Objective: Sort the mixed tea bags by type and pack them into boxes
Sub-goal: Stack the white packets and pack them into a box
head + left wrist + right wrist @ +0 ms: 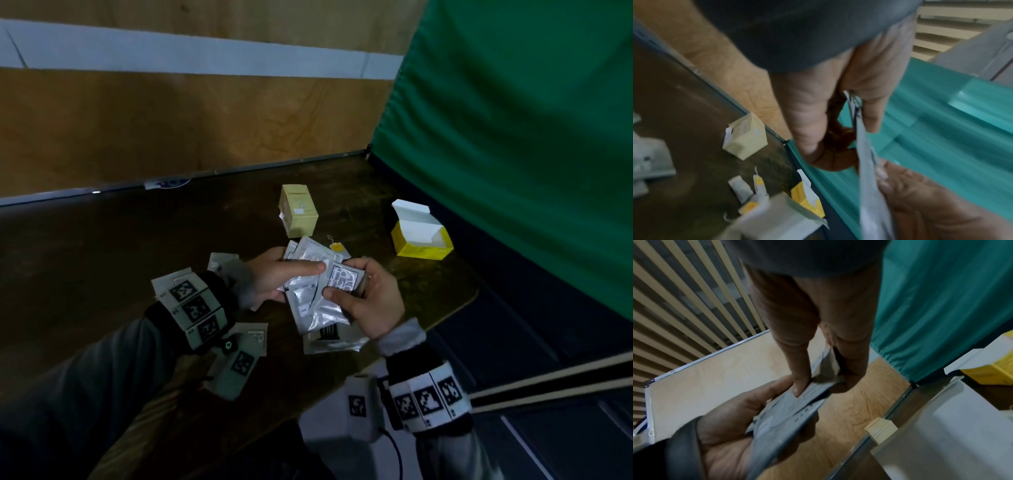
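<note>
1. The left hand (274, 274) is gripping a fan of silver foil tea sachets (310, 294), thumb across them.
2. The right hand (368, 298) is pinching the patterned top sachet (342, 279) at the fan's three o'clock.
3. An open yellow cardboard box (421, 241) is sitting at two o'clock; print is unreadable.

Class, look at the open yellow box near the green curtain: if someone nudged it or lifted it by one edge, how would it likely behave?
The open yellow box looks like thin card and no contents show, so it is probably light and would slide across the table at a nudge. Its raised lid may flap or bend if gripped there. Squeezed, the walls could buckle.
</note>
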